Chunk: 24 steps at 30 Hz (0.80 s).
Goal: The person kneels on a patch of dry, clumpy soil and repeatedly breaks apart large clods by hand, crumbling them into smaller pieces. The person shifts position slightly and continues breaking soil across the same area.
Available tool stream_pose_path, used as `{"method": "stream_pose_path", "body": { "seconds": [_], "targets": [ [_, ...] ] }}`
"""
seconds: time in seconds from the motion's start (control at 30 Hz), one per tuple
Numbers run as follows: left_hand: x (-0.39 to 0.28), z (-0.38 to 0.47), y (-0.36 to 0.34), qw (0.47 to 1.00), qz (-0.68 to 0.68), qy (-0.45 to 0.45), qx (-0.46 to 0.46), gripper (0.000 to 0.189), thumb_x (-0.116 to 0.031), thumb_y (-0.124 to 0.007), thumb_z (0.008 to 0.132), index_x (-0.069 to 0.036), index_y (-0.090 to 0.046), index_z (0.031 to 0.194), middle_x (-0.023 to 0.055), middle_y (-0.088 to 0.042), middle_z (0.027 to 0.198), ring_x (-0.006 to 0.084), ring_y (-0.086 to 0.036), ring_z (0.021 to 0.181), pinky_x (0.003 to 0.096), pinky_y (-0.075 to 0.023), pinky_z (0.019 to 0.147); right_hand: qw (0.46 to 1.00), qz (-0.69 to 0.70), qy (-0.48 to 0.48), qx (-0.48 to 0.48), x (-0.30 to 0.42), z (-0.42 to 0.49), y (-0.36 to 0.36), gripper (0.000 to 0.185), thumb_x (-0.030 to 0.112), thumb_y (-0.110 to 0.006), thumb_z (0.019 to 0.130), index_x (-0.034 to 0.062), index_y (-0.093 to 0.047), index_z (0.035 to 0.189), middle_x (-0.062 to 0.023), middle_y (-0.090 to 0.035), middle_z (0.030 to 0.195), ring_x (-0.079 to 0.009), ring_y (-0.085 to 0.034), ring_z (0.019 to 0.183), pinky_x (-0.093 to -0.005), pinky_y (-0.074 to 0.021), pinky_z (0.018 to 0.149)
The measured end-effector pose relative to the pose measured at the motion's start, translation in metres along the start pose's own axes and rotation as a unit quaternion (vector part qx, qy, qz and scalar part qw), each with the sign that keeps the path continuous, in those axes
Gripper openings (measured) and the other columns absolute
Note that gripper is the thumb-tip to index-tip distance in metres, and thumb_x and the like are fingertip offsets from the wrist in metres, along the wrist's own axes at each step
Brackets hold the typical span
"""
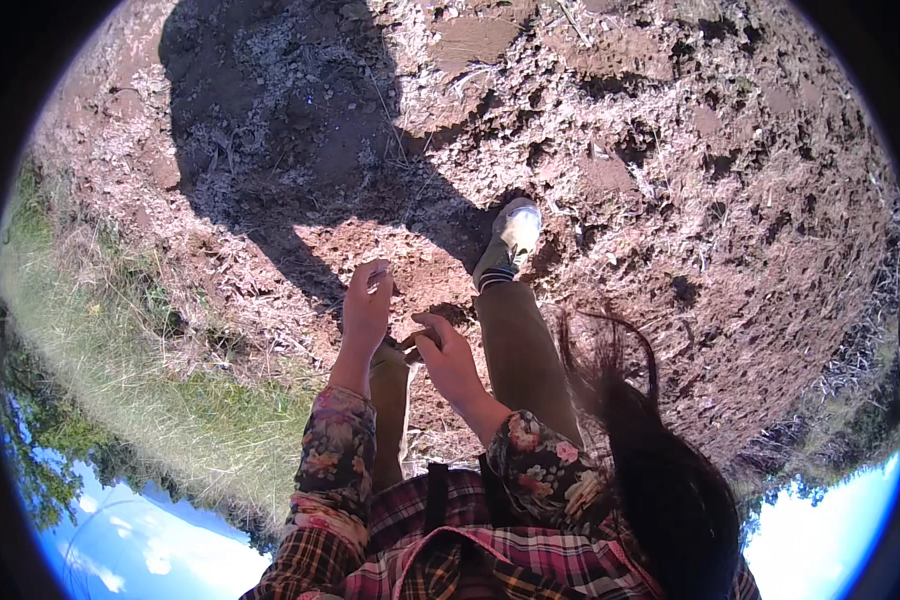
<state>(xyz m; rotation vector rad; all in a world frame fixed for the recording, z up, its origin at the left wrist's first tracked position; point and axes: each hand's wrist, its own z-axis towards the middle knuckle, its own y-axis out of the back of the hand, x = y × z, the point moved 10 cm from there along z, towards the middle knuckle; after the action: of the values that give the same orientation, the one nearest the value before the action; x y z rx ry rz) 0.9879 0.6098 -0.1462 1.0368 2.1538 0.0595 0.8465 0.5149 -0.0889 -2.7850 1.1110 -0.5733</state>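
Note:
My left hand (367, 304) is raised over the reddish soil (420, 262), with its fingers bent; a pale spot shows between them, and whether it is a small object cannot be told. To its right and a little lower, my right hand (448, 360) has its fingers apart and pointing left, with nothing visible in them. The two hands do not touch. Both are above and between my legs in olive-brown trousers (521, 337). One light shoe (521, 225) rests on the ground with a striped sock (496, 277) above it; the other foot is mostly hidden behind my left hand.
Rough, clumpy tilled soil (720, 247) with dry plant bits spreads ahead and to the right. A dark shadow (285, 112) covers the ground at the upper left. Grass (195, 427) borders the left side. Long dark hair (660, 465) hangs at the lower right.

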Motion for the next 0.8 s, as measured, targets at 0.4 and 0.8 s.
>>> {"method": "stream_pose_path", "body": {
  "seconds": [0.4,0.8],
  "targets": [
    [-0.058,0.137,-0.023,0.984,0.130,0.027,0.118,0.030,-0.026,-0.060,0.101,0.000,-0.066,0.115,0.0080,-0.071,0.102,0.0172,-0.069,0.094,0.0311,-0.0562,0.079,0.981,0.160,-0.015,-0.110,0.066,0.047,0.061,0.031,0.013,-0.049,0.102,0.0019,-0.062,0.129,-0.0105,-0.072,0.116,-0.0194,-0.069,0.107,-0.0324,-0.0474,0.092],
    [0.003,0.174,-0.139,0.907,-0.112,0.340,0.223,0.075,-0.058,-0.049,0.101,0.014,-0.053,0.125,0.0296,-0.066,0.104,0.0371,-0.072,0.089,0.0491,-0.0635,0.081,0.781,-0.503,0.161,-0.334,0.230,0.221,0.222,0.041,0.044,-0.047,0.099,0.0116,-0.065,0.118,-0.0226,-0.072,0.103,-0.0421,-0.069,0.096,-0.0515,-0.0535,0.082]
  ]
}}
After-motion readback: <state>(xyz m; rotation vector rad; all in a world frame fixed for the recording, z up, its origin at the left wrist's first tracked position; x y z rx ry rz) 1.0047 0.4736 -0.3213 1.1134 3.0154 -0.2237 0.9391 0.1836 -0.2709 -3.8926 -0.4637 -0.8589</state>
